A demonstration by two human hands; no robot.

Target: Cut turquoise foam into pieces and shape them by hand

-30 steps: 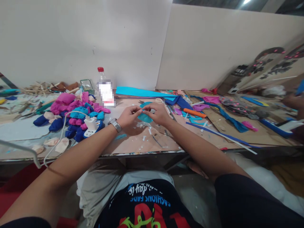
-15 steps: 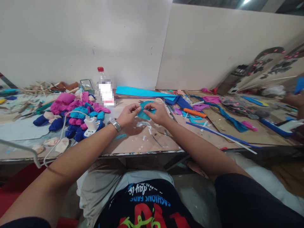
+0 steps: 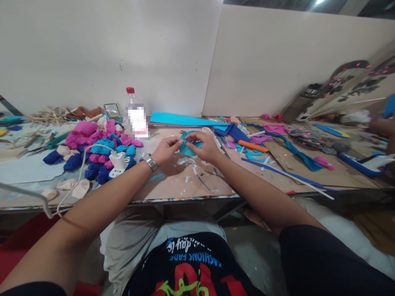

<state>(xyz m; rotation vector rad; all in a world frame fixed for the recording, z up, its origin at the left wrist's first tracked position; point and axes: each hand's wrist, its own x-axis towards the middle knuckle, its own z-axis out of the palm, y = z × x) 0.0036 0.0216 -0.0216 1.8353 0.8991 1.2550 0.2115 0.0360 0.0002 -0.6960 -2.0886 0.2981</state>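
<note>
Just above the middle of the work table, a small teal piece of fabric (image 3: 187,150) is pinched between my two hands. My left hand (image 3: 169,149), with a metal watch at the wrist, grips its left edge between thumb and fingertips. On the other side my right hand (image 3: 203,146) has its thumb and fingers closed on the same piece, and the fingers partly cover it. Below the hands, white scraps and a whitish smear (image 3: 187,161) mark the tabletop.
To the left lie a heap of pink and blue fabric puffs (image 3: 83,133), a power strip (image 3: 119,166) with a white cable, and a bottle (image 3: 137,119). An orange cutter (image 3: 253,146) and fabric strips lie right. A co-worker's hand (image 3: 381,125) shows at far right.
Almost nothing differs. Both hands stay in place on the teal fabric, with only a slight shift of the fingers.
</note>
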